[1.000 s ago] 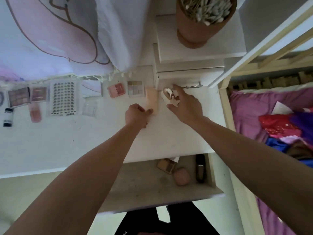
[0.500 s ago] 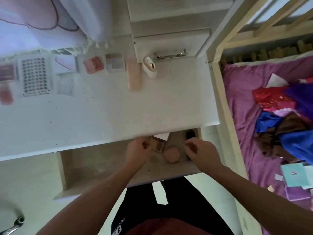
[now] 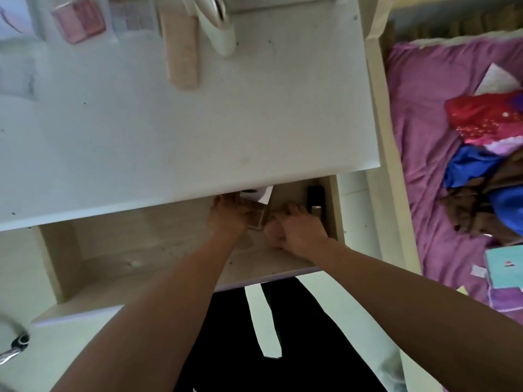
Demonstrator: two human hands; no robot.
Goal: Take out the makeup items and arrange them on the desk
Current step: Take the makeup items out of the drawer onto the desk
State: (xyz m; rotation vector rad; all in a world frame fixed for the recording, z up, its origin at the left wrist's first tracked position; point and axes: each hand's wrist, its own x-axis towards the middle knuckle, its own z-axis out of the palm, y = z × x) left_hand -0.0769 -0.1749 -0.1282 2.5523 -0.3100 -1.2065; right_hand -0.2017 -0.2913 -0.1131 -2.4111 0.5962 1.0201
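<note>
Hands fill the middle of the head view, both down in the open drawer (image 3: 113, 250) under the desk (image 3: 198, 123). The left hand (image 3: 227, 220) has its fingers curled round a flat brown palette (image 3: 257, 219) that lies against a white card (image 3: 264, 193) at the back. The right hand (image 3: 300, 232) is cupped over a rounded pink compact (image 3: 272, 236), fingers bent down around it. A black tube (image 3: 315, 197) lies untouched by the drawer's right wall.

Both pieces look light and rigid, with smooth, likely slippery shells. The palette's hinged lid and pressed powder would probably crack if dropped, so it is best pinched across its long edges and kept level. The compact suits a grip around its rim.

Farther up the desk lie a beige tube (image 3: 182, 52), a white device (image 3: 219, 26) and a pink case (image 3: 77, 21).
</note>
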